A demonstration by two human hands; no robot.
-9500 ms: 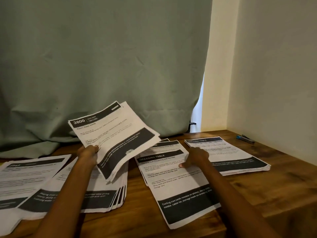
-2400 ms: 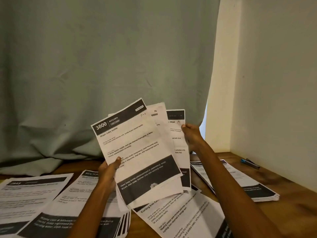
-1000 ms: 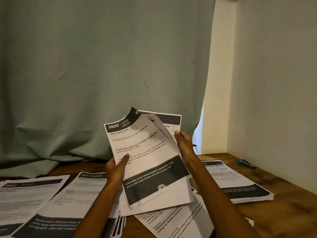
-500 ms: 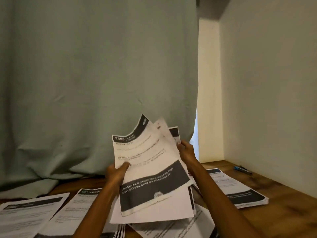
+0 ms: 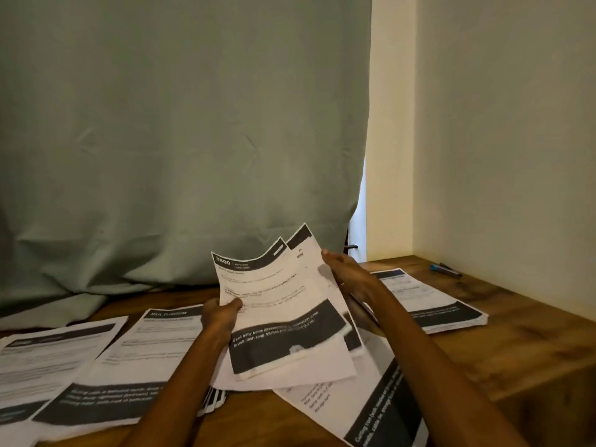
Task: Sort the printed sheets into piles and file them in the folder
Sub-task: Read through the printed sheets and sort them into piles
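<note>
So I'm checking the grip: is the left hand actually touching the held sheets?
Touching. The head view shows the left hand gripping the left edge of the held sheets, thumb pressed on the front 3800 page.

4 sheet piles on table, 1 held bundle, 1 pen (2 hands holding).
</note>
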